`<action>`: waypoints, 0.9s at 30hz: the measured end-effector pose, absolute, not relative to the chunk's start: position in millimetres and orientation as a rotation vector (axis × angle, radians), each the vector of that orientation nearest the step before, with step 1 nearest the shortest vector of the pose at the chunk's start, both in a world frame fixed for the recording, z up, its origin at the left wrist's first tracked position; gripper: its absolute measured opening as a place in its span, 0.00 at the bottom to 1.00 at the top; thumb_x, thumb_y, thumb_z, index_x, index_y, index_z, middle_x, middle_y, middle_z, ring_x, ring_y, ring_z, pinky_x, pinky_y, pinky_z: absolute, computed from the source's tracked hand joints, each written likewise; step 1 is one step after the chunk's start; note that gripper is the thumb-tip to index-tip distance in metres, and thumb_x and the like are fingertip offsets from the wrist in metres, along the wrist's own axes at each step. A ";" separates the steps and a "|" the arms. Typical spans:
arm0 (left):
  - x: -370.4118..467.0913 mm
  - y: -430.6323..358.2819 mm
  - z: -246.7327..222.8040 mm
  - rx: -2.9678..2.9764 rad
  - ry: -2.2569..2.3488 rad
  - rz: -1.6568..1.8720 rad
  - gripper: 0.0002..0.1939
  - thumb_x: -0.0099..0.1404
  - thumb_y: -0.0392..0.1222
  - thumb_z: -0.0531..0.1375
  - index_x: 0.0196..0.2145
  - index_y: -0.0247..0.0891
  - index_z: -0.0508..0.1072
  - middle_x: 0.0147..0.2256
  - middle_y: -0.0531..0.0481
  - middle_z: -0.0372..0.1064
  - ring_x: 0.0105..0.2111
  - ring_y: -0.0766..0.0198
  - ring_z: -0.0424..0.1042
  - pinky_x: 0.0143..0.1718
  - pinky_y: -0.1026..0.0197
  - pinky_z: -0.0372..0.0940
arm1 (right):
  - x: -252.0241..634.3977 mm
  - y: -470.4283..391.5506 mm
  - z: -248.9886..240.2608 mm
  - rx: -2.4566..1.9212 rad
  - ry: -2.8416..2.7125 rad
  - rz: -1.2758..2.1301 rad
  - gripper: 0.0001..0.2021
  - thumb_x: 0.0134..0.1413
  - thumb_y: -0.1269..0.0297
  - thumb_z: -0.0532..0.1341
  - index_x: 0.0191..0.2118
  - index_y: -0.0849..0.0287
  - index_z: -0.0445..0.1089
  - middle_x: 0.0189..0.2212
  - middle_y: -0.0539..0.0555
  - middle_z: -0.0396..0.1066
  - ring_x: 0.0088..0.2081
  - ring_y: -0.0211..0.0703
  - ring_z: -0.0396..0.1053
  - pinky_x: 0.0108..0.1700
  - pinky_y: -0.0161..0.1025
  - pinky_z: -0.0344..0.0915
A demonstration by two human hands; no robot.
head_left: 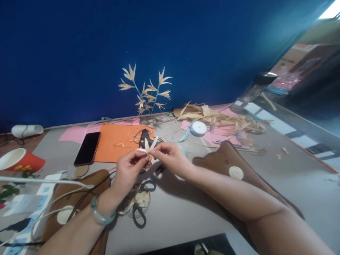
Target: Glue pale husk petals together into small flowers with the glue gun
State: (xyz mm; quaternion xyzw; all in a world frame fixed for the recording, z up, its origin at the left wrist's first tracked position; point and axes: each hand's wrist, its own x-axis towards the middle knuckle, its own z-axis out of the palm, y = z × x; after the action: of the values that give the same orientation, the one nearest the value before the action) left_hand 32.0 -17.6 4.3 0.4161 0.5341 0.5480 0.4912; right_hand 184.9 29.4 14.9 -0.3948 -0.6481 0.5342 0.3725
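Blue partition (170, 42) fills the bkgd behind a grey tabletop (164, 219). Two brown pads come next in size: R pad (212, 161) partly hidden by the R arm (233, 193), L pad (57, 191) w/ cables (66, 183) across it. Orange sheet (108, 141) lies L of ctr, overlapping pink paper (71, 134). Pile of dry husks (209, 115) lies toward the back, R of ctr; sprigs of pale flowers (154, 99) stand at the back near mid.

Both hands meet approx. mid-view, above the tabletop. L hand (131, 170), green bangle (101, 212) on its wrist: grip pinches w/ thumb & fingertips. R hand (172, 157): grip likewise pressed tight, thumb vs. forefinger, on the same thing.

Phone (87, 148) rests on the orange sheet's L side; red cup (21, 161) at the L edge. Black-handled scissors (139, 216) lie below the hands, blades n/v. Glue gun (145, 135) is just beyond the fingertips, ribbon spool (198, 128) farther R. Smallest: pale flower piece (150, 145), btwn both hands' fingertips, pointed petals up.
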 end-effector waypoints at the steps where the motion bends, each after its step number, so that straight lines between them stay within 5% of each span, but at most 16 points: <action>1: 32.1 -17.6 4.4 1.011 1.298 1.330 0.14 0.49 0.45 0.70 0.27 0.32 0.74 0.24 0.50 0.74 0.22 0.67 0.74 0.25 0.67 0.69 | 184.9 29.3 14.5 -1.017 -1.656 1.378 0.14 0.52 0.56 0.63 0.24 0.62 0.71 0.21 0.50 0.69 0.25 0.34 0.63 0.29 0.33 0.61; 16: 29.9 -18.1 6.8 0.971 1.339 1.294 0.14 0.48 0.46 0.70 0.27 0.32 0.75 0.22 0.50 0.74 0.22 0.65 0.73 0.24 0.66 0.69 | 184.9 26.8 16.2 -0.966 -1.668 1.419 0.17 0.53 0.52 0.62 0.25 0.62 0.71 0.23 0.52 0.73 0.28 0.38 0.69 0.30 0.34 0.65; 27: 27.5 -18.1 6.3 1.045 1.286 1.330 0.13 0.49 0.45 0.70 0.28 0.32 0.76 0.22 0.49 0.74 0.23 0.65 0.73 0.26 0.64 0.70 | 189.1 28.9 22.7 -0.942 -1.790 1.256 0.09 0.54 0.63 0.62 0.27 0.62 0.75 0.25 0.52 0.75 0.28 0.37 0.68 0.33 0.34 0.63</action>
State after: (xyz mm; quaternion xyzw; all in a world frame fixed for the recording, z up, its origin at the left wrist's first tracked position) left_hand 27.5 -18.1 6.3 0.4294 0.5286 0.5469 0.4869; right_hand 189.1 28.9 22.7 -0.3674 -0.6980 0.4897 0.3715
